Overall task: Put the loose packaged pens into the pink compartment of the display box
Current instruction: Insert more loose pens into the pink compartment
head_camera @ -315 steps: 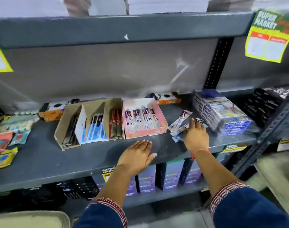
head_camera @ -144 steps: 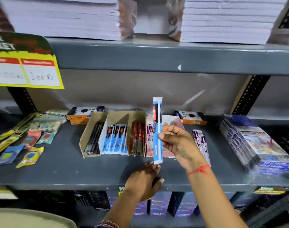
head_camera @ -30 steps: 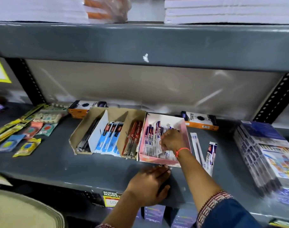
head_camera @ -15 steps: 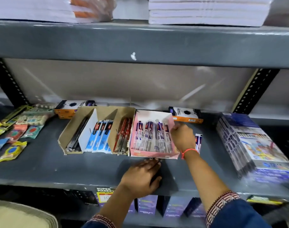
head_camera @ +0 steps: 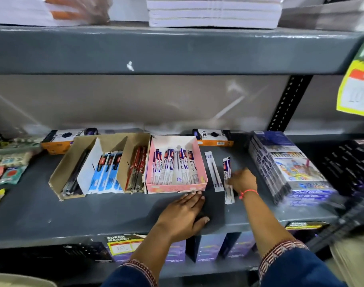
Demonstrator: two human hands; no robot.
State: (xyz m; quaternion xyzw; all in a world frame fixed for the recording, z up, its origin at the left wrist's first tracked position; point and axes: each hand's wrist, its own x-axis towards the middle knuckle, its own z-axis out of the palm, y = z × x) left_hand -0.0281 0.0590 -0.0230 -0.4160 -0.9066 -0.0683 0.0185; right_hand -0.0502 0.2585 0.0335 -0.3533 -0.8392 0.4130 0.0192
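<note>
Right hand (head_camera: pixel 242 181) pinching loose packaged pen (head_camera: pixel 227 179) for transfer; left hand (head_camera: pixel 184 214) lying flat, empty, bracing pink compartment (head_camera: pixel 177 188) near shelf (head_camera: pixel 94 216) front edge.

The right hand (head_camera: pixel 242 180) covers the lower part of a packaged pen (head_camera: pixel 227 179). Right of it, the stacked boxes (head_camera: pixel 291 168) blur; their print is unreadable. Both sleeves are cut off below.

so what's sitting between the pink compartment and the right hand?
Head view: one loose flat packaged pen on bare shelf, between the pink compartment and right hand. A second pack is at the fingertips.
</note>
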